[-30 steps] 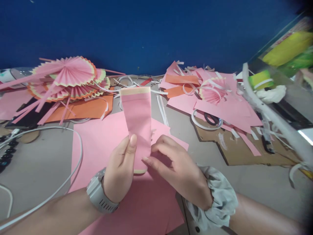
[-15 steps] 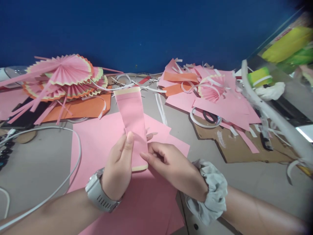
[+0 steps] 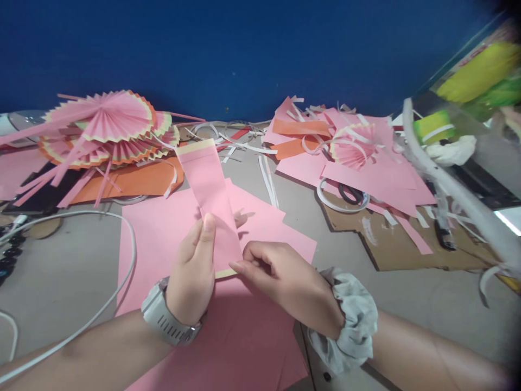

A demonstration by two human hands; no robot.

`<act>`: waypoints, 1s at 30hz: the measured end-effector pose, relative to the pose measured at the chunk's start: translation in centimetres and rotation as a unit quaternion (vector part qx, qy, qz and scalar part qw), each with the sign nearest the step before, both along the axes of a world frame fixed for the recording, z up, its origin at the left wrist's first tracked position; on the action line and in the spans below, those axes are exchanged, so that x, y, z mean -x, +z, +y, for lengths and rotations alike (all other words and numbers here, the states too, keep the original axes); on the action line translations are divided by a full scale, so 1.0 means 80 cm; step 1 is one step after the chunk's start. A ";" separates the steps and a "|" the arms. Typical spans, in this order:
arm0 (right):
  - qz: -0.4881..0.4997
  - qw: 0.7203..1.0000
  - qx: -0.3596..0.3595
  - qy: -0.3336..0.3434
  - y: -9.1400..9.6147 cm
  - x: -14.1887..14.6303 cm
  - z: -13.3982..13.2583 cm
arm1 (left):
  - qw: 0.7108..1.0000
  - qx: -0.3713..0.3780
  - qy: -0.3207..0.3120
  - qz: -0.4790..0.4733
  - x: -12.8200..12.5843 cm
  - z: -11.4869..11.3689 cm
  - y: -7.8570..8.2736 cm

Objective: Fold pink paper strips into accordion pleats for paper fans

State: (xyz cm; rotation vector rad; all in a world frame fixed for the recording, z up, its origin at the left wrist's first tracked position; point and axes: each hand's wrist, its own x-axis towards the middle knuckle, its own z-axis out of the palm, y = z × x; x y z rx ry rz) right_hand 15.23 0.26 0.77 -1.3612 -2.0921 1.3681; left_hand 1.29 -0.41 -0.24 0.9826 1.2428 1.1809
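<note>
A long pink paper strip (image 3: 207,190) with cream bands at both ends is held up over a large pink sheet (image 3: 163,239) on the grey table. My left hand (image 3: 193,277), with a grey watch on its wrist, grips the strip's lower left side, thumb pressed on the front. My right hand (image 3: 280,279), a grey scrunchie round its wrist, pinches the strip's bottom right corner. The strip tilts with its top end to the left.
Finished pink pleated fans (image 3: 101,127) lie on orange paper at the back left. A heap of pink and orange offcuts (image 3: 345,152) and a tape ring (image 3: 340,198) lie at the back right, on cardboard (image 3: 407,244). A white cable (image 3: 101,271) loops at left.
The strip has tilted further to the left and come down a little. Both hands have shifted slightly left and lower along it.
</note>
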 end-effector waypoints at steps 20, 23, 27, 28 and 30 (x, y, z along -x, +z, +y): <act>0.108 0.983 -0.111 -0.102 -0.003 -0.024 0.015 | 0.976 -0.150 -0.136 0.078 0.017 -0.010 0.000; 0.150 0.969 -0.121 -0.155 -0.005 -0.030 0.018 | 0.979 -0.151 -0.124 0.062 0.016 -0.005 -0.003; 0.206 0.953 -0.109 -0.195 -0.004 -0.029 0.018 | 0.994 0.032 -0.079 -0.068 0.005 -0.007 -0.001; 0.207 0.950 -0.110 -0.205 -0.004 -0.028 0.017 | 0.987 0.074 -0.106 -0.095 0.004 -0.007 0.000; 0.198 0.947 -0.116 -0.226 -0.005 -0.025 0.016 | 0.979 0.101 -0.156 -0.089 0.002 -0.009 0.001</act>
